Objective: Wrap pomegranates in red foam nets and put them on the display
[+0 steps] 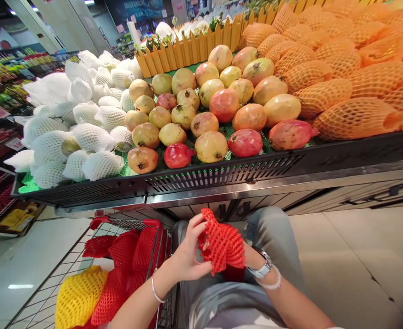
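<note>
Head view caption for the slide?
Left hand grips a red foam net, right hand mostly hidden behind it, before a shelf of pomegranates.

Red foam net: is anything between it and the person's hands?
Nothing visible. The left hand grips the left edge of the red foam net, fingers touching it. The net drapes over the right hand, hiding most of it. The shopping cart stands to the left, apart from both hands.

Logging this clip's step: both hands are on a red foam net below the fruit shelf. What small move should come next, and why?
Probably stretch the red foam net open with both hands. It sits crumpled, pinched by the left hand and draped over the right hand, while bare pomegranates lie on the shelf just ahead.
</note>
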`<state>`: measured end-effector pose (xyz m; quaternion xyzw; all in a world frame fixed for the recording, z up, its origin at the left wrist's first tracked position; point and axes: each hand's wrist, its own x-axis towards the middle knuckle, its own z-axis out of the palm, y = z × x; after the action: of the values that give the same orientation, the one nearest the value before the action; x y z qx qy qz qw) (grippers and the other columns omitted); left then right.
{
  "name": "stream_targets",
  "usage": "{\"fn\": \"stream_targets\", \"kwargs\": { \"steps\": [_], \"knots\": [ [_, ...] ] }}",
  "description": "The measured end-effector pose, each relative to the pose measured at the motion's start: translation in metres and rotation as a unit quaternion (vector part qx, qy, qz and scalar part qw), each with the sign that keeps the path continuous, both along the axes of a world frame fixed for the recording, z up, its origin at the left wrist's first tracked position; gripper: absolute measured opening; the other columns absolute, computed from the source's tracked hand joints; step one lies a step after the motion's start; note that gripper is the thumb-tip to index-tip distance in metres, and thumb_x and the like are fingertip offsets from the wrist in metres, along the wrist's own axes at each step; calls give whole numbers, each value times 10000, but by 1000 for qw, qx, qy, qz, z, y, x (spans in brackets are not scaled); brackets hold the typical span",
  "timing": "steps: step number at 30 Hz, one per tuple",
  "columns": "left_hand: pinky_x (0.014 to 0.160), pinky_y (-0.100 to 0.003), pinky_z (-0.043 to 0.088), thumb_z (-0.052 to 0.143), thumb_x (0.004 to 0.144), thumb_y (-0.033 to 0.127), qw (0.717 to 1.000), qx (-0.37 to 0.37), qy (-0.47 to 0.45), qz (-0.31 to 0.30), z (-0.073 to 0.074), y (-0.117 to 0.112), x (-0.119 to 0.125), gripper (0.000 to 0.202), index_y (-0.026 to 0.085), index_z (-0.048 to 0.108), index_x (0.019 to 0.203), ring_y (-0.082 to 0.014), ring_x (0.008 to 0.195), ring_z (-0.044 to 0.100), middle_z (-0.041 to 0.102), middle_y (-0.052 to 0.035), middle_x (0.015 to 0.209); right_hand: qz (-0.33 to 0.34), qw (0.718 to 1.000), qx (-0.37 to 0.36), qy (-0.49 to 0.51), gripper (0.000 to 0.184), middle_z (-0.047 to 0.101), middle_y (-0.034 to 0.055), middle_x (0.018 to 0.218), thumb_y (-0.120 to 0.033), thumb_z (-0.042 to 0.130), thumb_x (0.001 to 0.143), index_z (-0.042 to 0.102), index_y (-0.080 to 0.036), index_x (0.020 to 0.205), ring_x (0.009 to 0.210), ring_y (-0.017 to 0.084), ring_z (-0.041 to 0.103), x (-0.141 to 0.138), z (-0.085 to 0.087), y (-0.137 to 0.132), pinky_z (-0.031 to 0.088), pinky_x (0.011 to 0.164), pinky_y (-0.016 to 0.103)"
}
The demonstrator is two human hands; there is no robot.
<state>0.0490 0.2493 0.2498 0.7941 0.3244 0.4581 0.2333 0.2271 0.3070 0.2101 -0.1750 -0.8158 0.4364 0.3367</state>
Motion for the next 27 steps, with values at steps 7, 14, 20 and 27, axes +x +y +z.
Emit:
{"fn": "stream_targets", "kwargs": {
  "steps": [7,14,20,27],
  "knots": [
    [1110,-461,379,739,676,169,985,-85,139,-55,12,-1,8,936,262,275,1484,-336,1410,300,209,-176,1518,144,975,-131,112,307,674,38,742,-489,592,883,724,-213,860,693,159,648,-10,3,-10,568,763,277],
    [1113,-517,352,658,865,299,993,108,40,35,-20,5,14,754,216,237,1486,-329,1456,183,136,-203,1526,59,854,-280,435,710,654,20,1108,-659,728,686,566,-399,1327,996,163,654,-13,17,-5,533,920,283],
    [1178,-535,169,444,976,489,964,231,118,59,-9,6,10,483,151,431,1320,-254,1297,389,531,-131,1241,38,881,-232,411,684,515,13,1415,-582,688,781,495,-383,1405,1309,177,494,-17,29,-14,384,1125,323],
    [1143,-431,192,428,1005,333,978,181,93,52,10,0,3,216,160,535,933,-166,970,557,606,-28,855,64,923,-259,279,496,451,43,1473,-488,516,954,443,-396,1435,1358,189,441,-11,21,-9,356,1139,419]
  ]
}}
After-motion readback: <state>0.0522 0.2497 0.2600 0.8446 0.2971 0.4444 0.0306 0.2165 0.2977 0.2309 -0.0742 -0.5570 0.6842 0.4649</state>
